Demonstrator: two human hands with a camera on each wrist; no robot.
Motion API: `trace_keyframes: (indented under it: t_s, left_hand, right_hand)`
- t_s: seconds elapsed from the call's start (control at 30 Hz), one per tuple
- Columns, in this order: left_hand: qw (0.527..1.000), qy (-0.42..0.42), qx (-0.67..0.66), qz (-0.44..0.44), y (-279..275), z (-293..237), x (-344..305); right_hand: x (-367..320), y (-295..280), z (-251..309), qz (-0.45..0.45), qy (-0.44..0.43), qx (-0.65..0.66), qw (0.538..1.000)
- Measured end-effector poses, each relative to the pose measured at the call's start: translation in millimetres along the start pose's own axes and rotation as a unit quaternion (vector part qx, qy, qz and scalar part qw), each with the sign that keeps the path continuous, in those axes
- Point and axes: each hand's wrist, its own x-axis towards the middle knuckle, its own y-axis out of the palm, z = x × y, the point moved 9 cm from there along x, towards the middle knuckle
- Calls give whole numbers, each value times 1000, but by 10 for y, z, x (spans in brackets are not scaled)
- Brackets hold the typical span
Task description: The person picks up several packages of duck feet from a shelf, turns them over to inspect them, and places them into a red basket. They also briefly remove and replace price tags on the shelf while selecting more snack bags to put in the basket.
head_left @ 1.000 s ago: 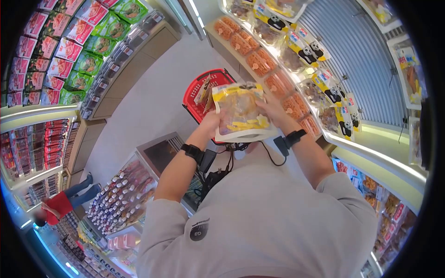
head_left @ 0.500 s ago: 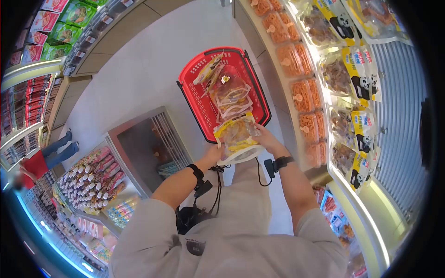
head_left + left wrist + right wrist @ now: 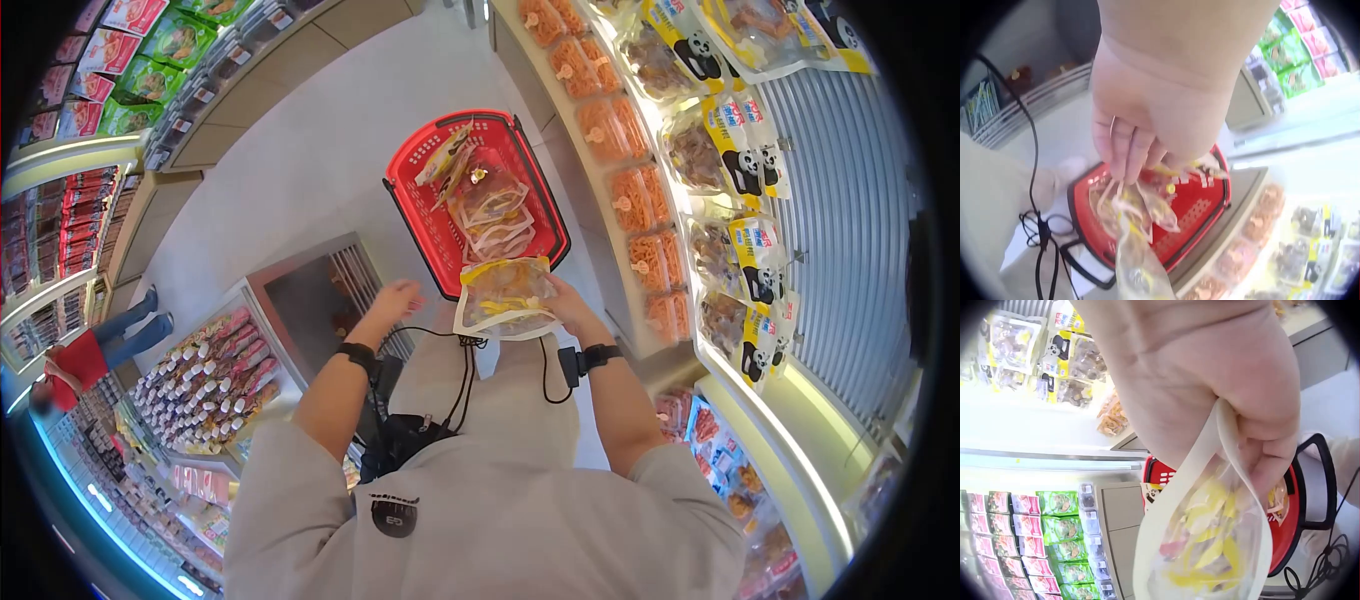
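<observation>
My right hand point(image 3: 573, 306) grips the right edge of a clear food pouch point(image 3: 505, 298) with a yellow band and white border, held over the near end of a red basket point(image 3: 395, 160). The right wrist view shows the fingers of that hand point(image 3: 1235, 406) curled round the edge of the pouch point(image 3: 1204, 544), yellow pieces inside. My left hand point(image 3: 398, 299) is off the pouch, to its left, holding nothing; its fingers point(image 3: 1129, 147) hang loosely bent in the left wrist view. Several similar pouches point(image 3: 490, 205) lie in the basket.
Shelves with panda-printed pouches point(image 3: 740, 160) and trays of orange food point(image 3: 630, 200) run along the right. A metal-framed case point(image 3: 310, 300) stands at the left, beside stacked bottles point(image 3: 200, 385). A person in red point(image 3: 82, 362) stands at far left. Cables point(image 3: 468, 385) hang before my body.
The pouch has lowered toward the basket, its yellow band turned away from me. My left hand has let go of it and moved left, while the right hand keeps its grip.
</observation>
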Motion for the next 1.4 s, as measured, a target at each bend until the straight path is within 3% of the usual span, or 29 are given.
trace_keyframes:
  t_s: [0.07, 0.1, 0.13, 0.23, 0.33, 0.43, 0.47, 0.57, 0.67, 0.7, 0.73, 0.8, 0.87, 0.9, 0.97, 1.0, 1.07, 1.13, 1.2, 1.23, 1.27, 1.33, 1.4]
  left_hand:
    - [988, -18, -116, -100, -552, 144, -110]
    - [971, -35, -194, -137, -711, 213, -248]
    - [971, -31, -192, -140, -775, 207, -359]
    - [980, -63, -142, -123, -777, 213, -625]
    - [994, -56, -60, -77, -522, 166, -697]
    - [981, 78, 178, -1, -209, 39, -650]
    - [981, 75, 179, -6, -110, -95, -755]
    - [988, 58, 137, 49, 163, -336, -1024]
    - [991, 56, 113, 41, 162, -528, -1144]
    - [991, 65, 109, 47, 156, -590, -1161]
    - [984, 94, 145, 44, 102, -680, -1160]
    - [975, 136, 173, 40, 11, -887, -1179]
    - [925, 238, 294, -32, -121, -1183, -1264]
    - [926, 242, 288, -38, -187, -1233, -1273]
    - [957, 195, 200, -71, -404, -1295, -1238]
    - [957, 192, 204, -79, -430, -1311, -1254]
    - [989, 70, -33, -127, -573, -1123, -1274]
    - [990, 62, -47, -115, -520, -1026, -1269]
    - [993, 58, -56, -89, -398, -959, -1212]
    - [994, 47, -67, -79, -338, -902, -1205]
    - [994, 30, -79, -71, -310, -864, -1169]
    - [995, 10, -74, -60, -242, -798, -1090]
    - [996, -3, -79, -45, -167, -742, -1021]
  right_hand:
    - [140, -140, 99, -29, -33, -66, 997]
    - [198, -182, 198, -54, -86, -161, 982]
    - [259, -195, 310, -80, -140, -251, 954]
    - [610, -123, 321, -36, -137, -301, 943]
    - [921, -18, 307, -62, -158, -332, 928]
    - [1133, 13, 280, -85, -146, -411, 896]
    - [1298, -14, 153, -81, -149, -409, 897]
    - [1414, -462, -188, -244, -63, -338, 907]
    - [1097, -593, -108, -242, -46, -350, 904]
    - [941, -594, 17, -239, -105, -372, 891]
    - [870, -672, -8, -249, -108, -378, 885]
    - [787, -771, -98, -203, -72, -333, 918]
    - [539, -757, -48, -199, -40, -318, 926]
    - [428, -741, -76, -200, 1, -254, 946]
    - [356, -599, -111, -188, 90, -154, 966]
    - [411, -471, -76, -179, 88, -152, 968]
    - [551, -304, -249, -231, 68, 32, 970]
    - [962, -75, -558, -197, 85, 99, 972]
    - [1367, -143, -845, -287, 90, 139, 944]
    - [1841, -184, -1082, -277, 31, 165, 946]
    - [1810, -183, -1034, -278, 42, 181, 942]
    - [1690, -210, -683, -277, -38, -49, 959]
    - [1736, -233, -701, -279, -49, -49, 958]
